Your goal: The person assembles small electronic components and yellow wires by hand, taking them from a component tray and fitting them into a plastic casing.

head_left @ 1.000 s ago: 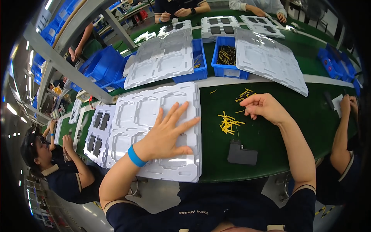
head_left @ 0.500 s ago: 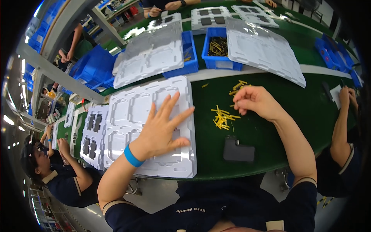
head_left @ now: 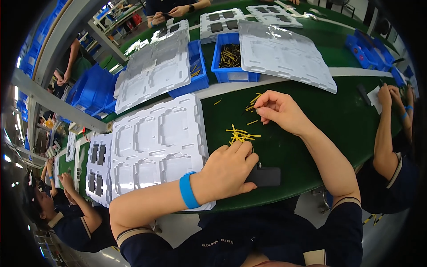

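Note:
My left hand [head_left: 229,171], with a blue wristband, is at the left end of a black L-shaped block [head_left: 269,176] lying on the green table. Its thumb is at the block's lower corner and its bent fingers are near the upper one, partly hiding it. Just beyond those fingers lies a loose pile of thin yellow strips [head_left: 240,133]. My right hand [head_left: 281,111] hovers farther back with thumb and fingers pinched together; whatever is between the tips is too small to make out. More yellow strips [head_left: 252,102] lie right behind it.
A white moulded tray [head_left: 155,102] with vacant pockets lies at left, beside a tray with black blocks [head_left: 98,155]. Behind are blue bins [head_left: 235,76], one holding dark and yellow pieces, with white trays [head_left: 289,53] leaning on them. Co-workers sit on both sides and opposite.
My left hand has come off the white tray and moved right, down to the black block. The right hand stays pinched near the strips. The whole view has shifted slightly.

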Available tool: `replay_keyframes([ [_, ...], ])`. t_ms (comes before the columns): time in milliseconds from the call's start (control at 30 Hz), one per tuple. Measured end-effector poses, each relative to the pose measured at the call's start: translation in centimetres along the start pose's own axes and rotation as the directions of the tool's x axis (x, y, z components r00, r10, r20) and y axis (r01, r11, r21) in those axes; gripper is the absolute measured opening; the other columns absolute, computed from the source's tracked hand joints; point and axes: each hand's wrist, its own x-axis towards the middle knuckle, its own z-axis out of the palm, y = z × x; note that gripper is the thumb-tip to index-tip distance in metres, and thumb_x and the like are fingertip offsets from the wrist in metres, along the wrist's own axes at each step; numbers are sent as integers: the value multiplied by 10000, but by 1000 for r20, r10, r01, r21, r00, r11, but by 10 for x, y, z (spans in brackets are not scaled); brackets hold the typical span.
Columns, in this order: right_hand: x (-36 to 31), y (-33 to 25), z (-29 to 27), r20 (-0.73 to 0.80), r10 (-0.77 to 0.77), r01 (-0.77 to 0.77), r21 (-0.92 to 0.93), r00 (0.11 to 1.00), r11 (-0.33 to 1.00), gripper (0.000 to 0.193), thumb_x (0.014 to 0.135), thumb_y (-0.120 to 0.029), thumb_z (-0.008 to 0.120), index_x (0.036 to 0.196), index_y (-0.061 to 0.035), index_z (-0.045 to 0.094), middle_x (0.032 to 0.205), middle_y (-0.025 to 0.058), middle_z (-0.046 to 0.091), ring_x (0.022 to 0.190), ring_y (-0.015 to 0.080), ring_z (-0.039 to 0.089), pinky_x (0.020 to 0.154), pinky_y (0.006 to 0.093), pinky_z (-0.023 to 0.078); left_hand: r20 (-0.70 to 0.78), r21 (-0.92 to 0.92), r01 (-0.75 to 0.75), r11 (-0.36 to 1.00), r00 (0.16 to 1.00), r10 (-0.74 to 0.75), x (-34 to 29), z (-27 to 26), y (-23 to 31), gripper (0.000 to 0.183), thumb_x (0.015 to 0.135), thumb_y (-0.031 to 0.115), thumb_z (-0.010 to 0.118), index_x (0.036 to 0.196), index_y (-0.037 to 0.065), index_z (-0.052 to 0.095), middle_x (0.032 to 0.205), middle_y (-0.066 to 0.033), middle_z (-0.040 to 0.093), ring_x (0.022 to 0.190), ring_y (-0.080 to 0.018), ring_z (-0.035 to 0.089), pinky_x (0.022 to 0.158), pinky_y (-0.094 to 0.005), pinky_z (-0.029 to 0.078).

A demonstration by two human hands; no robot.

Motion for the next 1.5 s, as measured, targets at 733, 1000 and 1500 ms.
replay_keyframes([
  [733, -5, -9, 8, -99, 15, 0, 150, 995, 989, 140, 846, -36, 652, 974, 12, 623, 834, 53, 631, 706, 98, 605, 661, 241, 522, 125, -877, 350, 329, 828, -547, 29, -3, -37, 181, 908, 54, 585, 1058, -32, 530, 906, -63, 643, 811, -109, 635, 648, -238, 551],
  [1000, -17, -22, 27, -132, -72, 80, 53, 989, 995, 120, 857, -47, 634, 960, 16, 637, 801, 48, 642, 690, 82, 598, 646, 229, 513, 29, -860, 332, 386, 789, -614, 26, -4, -39, 162, 876, 77, 639, 927, -33, 532, 806, -80, 646, 678, -91, 605, 556, -228, 518],
  [1500, -18, -22, 38, -154, -48, 46, -20, 987, 999, 98, 847, 1, 636, 938, 27, 663, 860, 37, 590, 689, 87, 594, 629, 218, 504, -19, -834, 306, 459, 815, -579, 26, -4, -38, 174, 866, 86, 645, 878, -22, 510, 734, -75, 624, 630, -93, 591, 534, -239, 508],
])
